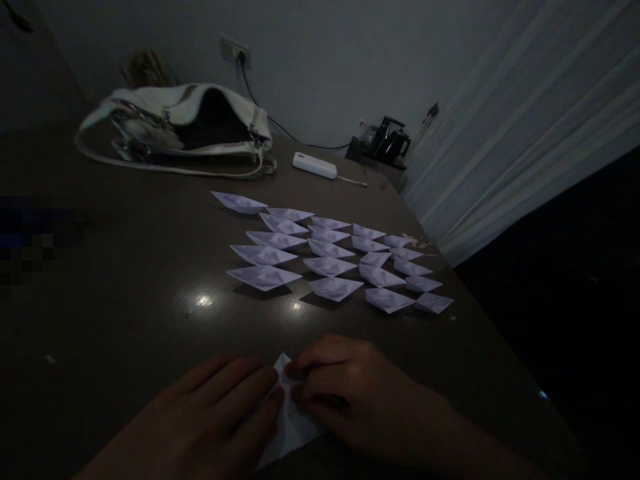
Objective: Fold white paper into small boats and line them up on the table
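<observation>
A partly folded sheet of white paper lies on the table at the bottom middle, its pointed tip facing away from me. From the left, my left hand holds the paper, fingers close together over its left edge and thumb near the centre crease. My right hand pinches the right side near the tip, fingers bent and bunched. Both hands partly cover the sheet. Beyond them stand several folded paper boats in uneven rows, all apart from my hands.
On the dark table, a white handbag lies open at the back left. A white power bank with a short cable lies behind the boats. An electric kettle stands farther back, near a pale curtain at the right edge.
</observation>
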A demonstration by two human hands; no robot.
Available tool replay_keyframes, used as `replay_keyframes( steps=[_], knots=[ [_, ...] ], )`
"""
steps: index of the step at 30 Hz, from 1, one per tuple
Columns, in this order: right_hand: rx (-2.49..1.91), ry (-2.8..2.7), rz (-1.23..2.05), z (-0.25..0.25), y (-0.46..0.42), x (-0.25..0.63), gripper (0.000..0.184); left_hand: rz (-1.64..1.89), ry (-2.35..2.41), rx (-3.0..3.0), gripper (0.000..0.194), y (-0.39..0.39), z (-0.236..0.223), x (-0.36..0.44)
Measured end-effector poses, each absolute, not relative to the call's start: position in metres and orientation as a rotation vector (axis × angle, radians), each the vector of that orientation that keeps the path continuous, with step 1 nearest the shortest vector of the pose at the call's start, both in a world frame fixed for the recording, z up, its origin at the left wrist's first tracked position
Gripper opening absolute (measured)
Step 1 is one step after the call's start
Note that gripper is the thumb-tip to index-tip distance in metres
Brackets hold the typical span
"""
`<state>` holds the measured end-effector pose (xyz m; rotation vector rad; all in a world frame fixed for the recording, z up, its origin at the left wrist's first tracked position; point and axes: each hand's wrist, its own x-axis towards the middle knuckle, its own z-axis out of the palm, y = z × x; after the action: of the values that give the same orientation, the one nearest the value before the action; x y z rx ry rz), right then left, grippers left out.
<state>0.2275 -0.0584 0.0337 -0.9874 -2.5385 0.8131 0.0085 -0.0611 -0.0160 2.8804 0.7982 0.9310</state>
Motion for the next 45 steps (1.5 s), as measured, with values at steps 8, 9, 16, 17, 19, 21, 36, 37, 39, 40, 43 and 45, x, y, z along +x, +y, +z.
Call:
replay_keyframes(
  steps=[8, 9, 16, 17, 19, 21, 36, 37, 39, 40, 43, 45],
  knots=[
    [-1.004, -2.502, 0.865, 0.0346, -0.0574, 0.2274, 0.012, 0.909, 0.738, 2.913, 0.03, -0.0594, -0.0149, 0.0072],
    [-1.007, -2.499, 0.873, 0.035, -0.0574, 0.2273, 0.012, 0.91, 0.735, 2.915, 0.03, -0.0594, -0.0152, 0.0064],
    [-1.094, -2.437, 0.94, 0.0364, -0.0555, 0.2244, 0.016, 0.897, 0.731, 2.924, 0.031, -0.0579, -0.0132, 0.0067],
    [-1.117, -2.419, 0.929, 0.0359, -0.0551, 0.2243, 0.018, 0.892, 0.735, 2.912, 0.03, -0.0578, -0.0128, 0.007],
    [-1.154, -2.401, 0.897, 0.0346, -0.0546, 0.2245, 0.023, 0.896, 0.744, 2.906, 0.027, -0.0583, -0.0126, 0.0069],
    [-1.173, -2.401, 0.865, 0.0332, -0.0545, 0.2251, 0.024, 0.913, 0.757, 2.913, 0.025, -0.0592, -0.0132, 0.0062],
    [-1.19, -2.405, 0.881, 0.0309, -0.0558, 0.2245, 0.019, 0.915, 0.824, 2.86, 0.036, -0.0621, -0.0107, 0.009],
    [-1.189, -2.409, 0.879, 0.0315, -0.056, 0.2243, 0.018, 0.911, 0.822, 2.849, 0.036, -0.0626, -0.0104, 0.0092],
    [-1.189, -2.413, 0.874, 0.0325, -0.0564, 0.2241, 0.018, 0.912, 0.798, 2.838, 0.036, -0.0633, -0.0109, 0.0091],
    [-1.187, -2.415, 0.87, 0.0329, -0.0566, 0.2239, 0.017, 0.912, 0.795, 2.839, 0.037, -0.0636, -0.0115, 0.0089],
    [-1.176, -2.424, 0.866, 0.0338, -0.0569, 0.2235, 0.017, 0.883, 0.822, 2.845, 0.041, -0.0649, -0.0132, 0.008],
    [-1.168, -2.431, 0.872, 0.034, -0.0567, 0.2232, 0.017, 0.829, 0.843, 2.851, 0.043, -0.0655, -0.0139, 0.0073]
  ],
)
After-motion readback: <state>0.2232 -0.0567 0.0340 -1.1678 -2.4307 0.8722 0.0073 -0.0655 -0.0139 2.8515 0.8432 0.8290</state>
